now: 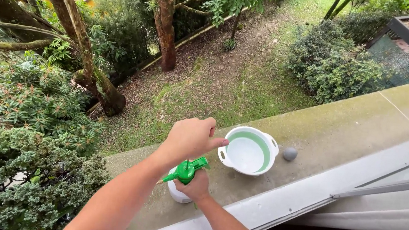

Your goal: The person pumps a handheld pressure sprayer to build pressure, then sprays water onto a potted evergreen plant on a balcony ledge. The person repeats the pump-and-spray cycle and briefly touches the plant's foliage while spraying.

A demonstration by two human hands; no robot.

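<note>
Spray bottle body mostly hidden behind right hand; forearms cut off at bottom edge.

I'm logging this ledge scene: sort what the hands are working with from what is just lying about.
In hand:
- spray bottle, white with a green pump top, gripped by the right hand
- left hand, raised above the pump top

Lying about:
- white and green basin
- small grey ball
- concrete ledge

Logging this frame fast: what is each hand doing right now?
Left hand: loosely closed above the spray bottle, holding nothing visible.
Right hand: closed around the spray bottle's neck.
</note>
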